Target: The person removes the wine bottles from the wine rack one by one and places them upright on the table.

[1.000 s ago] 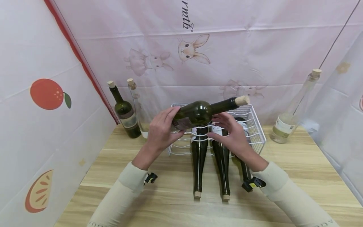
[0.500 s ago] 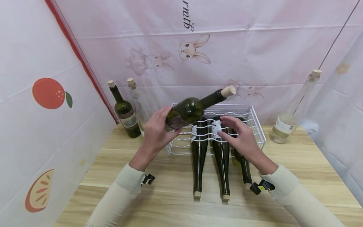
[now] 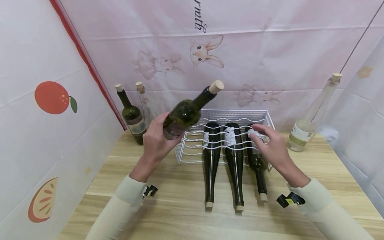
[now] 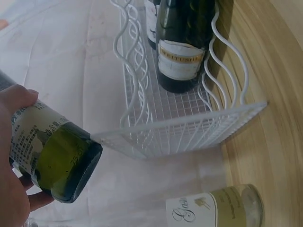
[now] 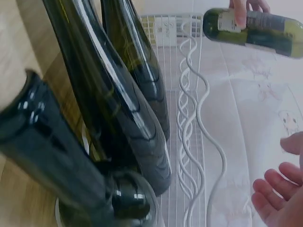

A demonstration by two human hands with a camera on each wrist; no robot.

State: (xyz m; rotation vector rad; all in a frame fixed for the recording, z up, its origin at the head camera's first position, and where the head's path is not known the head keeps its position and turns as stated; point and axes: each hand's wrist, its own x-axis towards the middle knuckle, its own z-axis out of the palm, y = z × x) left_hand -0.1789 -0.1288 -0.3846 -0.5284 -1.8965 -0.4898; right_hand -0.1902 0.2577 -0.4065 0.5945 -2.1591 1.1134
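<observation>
My left hand (image 3: 157, 138) grips the body of a green corked wine bottle (image 3: 183, 113), held in the air over the left part of a white wire wine rack (image 3: 246, 114). The bottle's neck tilts up to the right. In the left wrist view its base (image 4: 78, 172) hangs beside the rack's end. My right hand (image 3: 274, 146) is above the rack's right side with nothing in its grasp, fingers loosely bent. Below it lies a dark corked bottle (image 3: 257, 162). Two longer dark bottles (image 3: 211, 166) (image 3: 234, 166) lie left of that one, necks toward me.
At the back left stand a green corked bottle (image 3: 132, 115) and a clear corked bottle (image 3: 147, 103), partly behind my left hand. Another clear bottle (image 3: 300, 133) with a white and green label stands at the right. A printed curtain (image 3: 168, 20) hangs behind the wooden table (image 3: 180, 206).
My left hand has carried the green bottle left, its neck tipping further up. The right hand has left the bottle and moved right, uncovering the rightmost bottle in the rack.
</observation>
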